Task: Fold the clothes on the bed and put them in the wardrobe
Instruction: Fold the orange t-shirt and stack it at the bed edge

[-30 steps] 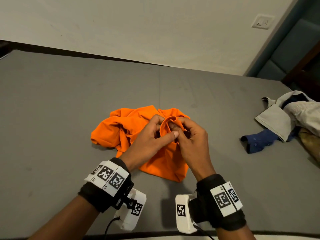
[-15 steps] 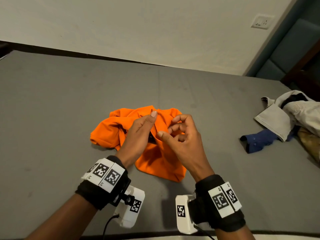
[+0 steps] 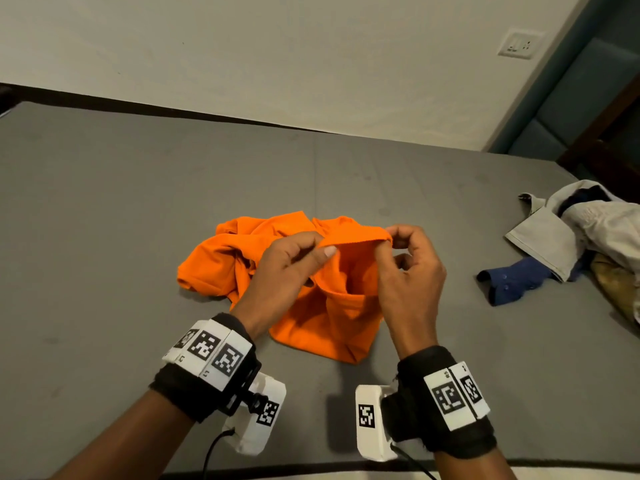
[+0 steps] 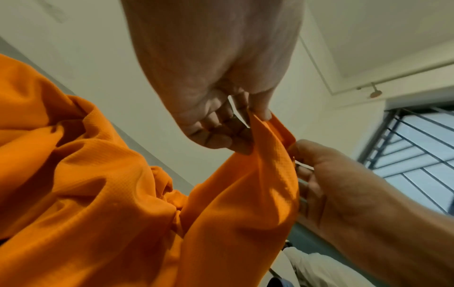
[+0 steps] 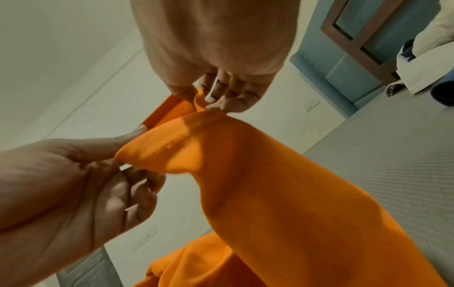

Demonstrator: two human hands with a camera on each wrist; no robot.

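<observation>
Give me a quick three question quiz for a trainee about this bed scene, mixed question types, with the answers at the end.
1. True or false: both hands pinch one edge of the orange shirt.
2. Multiple choice: where is the blue garment? A) under the orange shirt B) on the bed, to the right of the shirt, partly under the beige clothes C) in the left hand
3. Fill in: the shirt edge is stretched between the left hand and the ____ hand.

Key
1. True
2. B
3. right
</observation>
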